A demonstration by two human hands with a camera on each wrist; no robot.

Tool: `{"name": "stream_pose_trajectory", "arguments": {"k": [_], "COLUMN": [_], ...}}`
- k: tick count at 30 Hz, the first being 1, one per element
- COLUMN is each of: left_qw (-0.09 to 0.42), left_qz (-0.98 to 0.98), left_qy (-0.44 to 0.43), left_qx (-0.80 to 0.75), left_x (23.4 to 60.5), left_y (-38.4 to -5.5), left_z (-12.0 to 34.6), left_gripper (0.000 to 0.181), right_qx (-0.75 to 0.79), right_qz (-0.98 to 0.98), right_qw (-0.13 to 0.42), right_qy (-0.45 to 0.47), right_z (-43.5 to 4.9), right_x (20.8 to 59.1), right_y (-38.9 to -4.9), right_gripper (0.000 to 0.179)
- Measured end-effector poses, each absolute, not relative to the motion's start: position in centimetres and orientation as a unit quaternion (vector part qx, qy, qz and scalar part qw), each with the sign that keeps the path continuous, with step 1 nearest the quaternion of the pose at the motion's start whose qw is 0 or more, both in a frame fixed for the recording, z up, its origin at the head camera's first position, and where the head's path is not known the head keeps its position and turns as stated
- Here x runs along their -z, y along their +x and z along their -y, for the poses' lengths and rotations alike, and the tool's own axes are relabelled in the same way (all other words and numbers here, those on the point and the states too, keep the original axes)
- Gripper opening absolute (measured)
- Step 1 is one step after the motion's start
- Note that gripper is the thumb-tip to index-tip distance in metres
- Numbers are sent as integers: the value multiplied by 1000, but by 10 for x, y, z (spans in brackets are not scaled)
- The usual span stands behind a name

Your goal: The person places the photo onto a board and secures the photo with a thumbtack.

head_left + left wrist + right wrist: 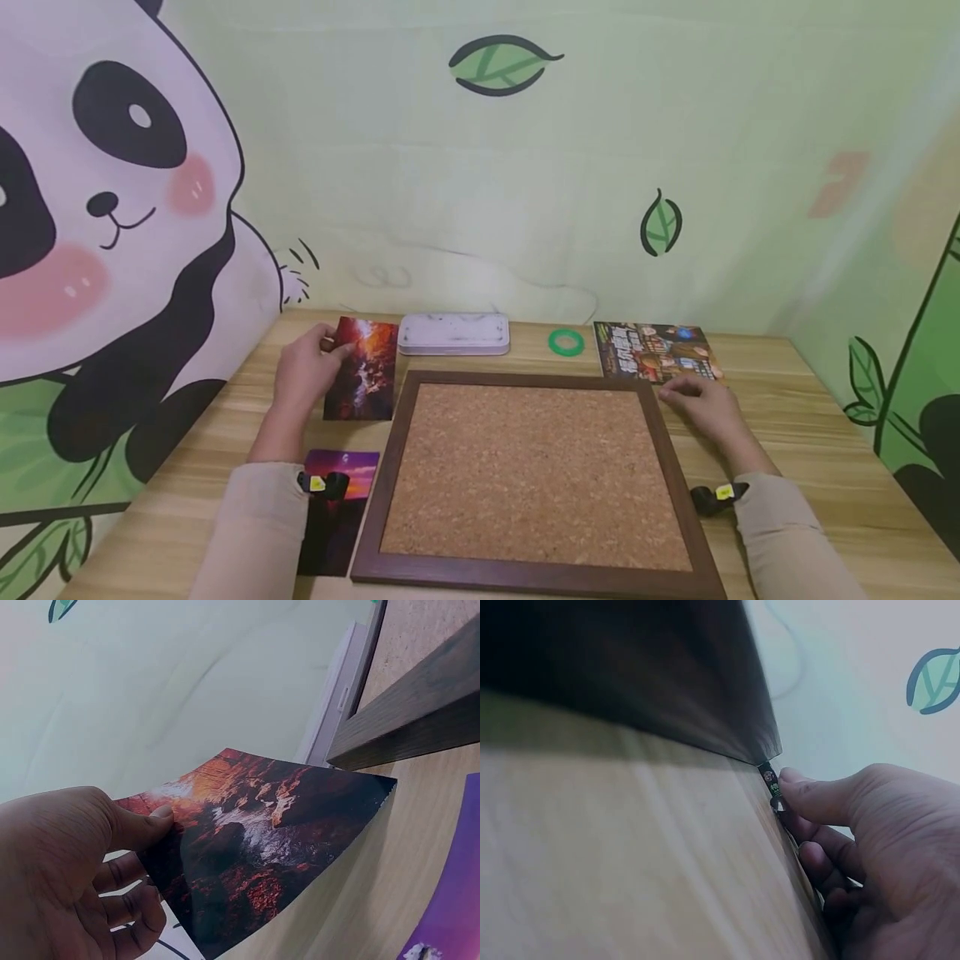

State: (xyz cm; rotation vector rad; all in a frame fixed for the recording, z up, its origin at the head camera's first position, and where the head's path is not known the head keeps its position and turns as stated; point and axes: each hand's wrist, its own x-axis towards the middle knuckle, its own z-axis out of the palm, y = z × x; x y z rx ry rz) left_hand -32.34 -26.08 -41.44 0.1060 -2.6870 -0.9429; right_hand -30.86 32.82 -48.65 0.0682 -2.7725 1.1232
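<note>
My left hand pinches the upper left edge of a red and dark landscape photo print. In the left wrist view the thumb lies on the photo's face, and the sheet bends, tilted above the table. My right hand rests by the upper right corner of a brown-framed cork board, fingers loosely curled; I see nothing held in it. Just behind that hand lies a colourful printed sheet or booklet. A purple sunset photo lies left of the board, partly under my left forearm.
A pale tin case and a green tape roll sit behind the board. The wooden table meets a wall printed with a panda and leaves.
</note>
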Motion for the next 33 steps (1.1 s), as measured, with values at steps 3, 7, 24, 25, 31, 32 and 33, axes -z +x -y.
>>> {"name": "stream_pose_trajectory", "arguments": {"k": [3,7,24,25,31,32,33], "left_qw": [147,153,32,8,-96,-107,-115], "left_qz": [932,928,852,847,833,836,839], "left_qy": [39,41,-69,-81,-133,-133,-132], "left_qx": [330,338,518,526,528,522,515], "left_x": [412,409,392,395,416,418,421], "left_y": [-322,-321,-317,-317,-316,-316,-315], "left_z": [262,263,239,234,206,202,198], "left_gripper": [30,32,51,49,44,44,46], "right_qx": [-376,-381,-394,-394,-406,-408,-412], "right_qz": [923,920,913,914,907,905,903], "right_qw": [83,94,101,99,88,85,79], "right_qy": [20,8,15,22,69,79,90], "right_z": [-328,-327,-314,-313,-300,-297,-294], "right_x": [486,486,448,446,432,430,429], "right_y": [-309,-309,-301,-300,-296,-295,-295], "right_gripper": [31,31,42,42,42,42,40]}}
